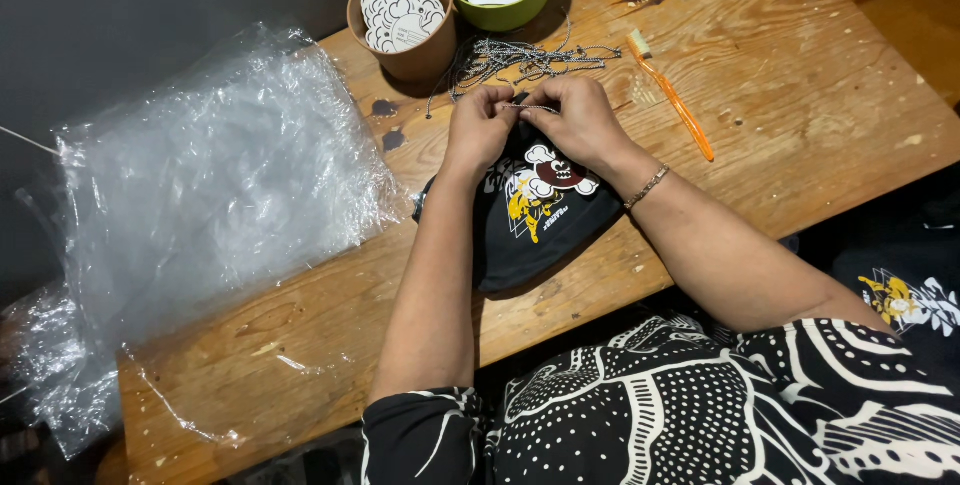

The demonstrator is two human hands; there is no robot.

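Closest to you, the folded black shirt (540, 220) sits on the bench (800, 95), soft and floppy, so grip it by the far edge. Your left hand (478, 130) and right hand (578, 123) are both pinching a thin ball chain (528, 106) right at that edge; it looks light and slippery. Your fingers hide how it attaches. Farther out there's a chain pile (530, 55), an orange toothbrush (672, 95), and a brown cup (403, 17).
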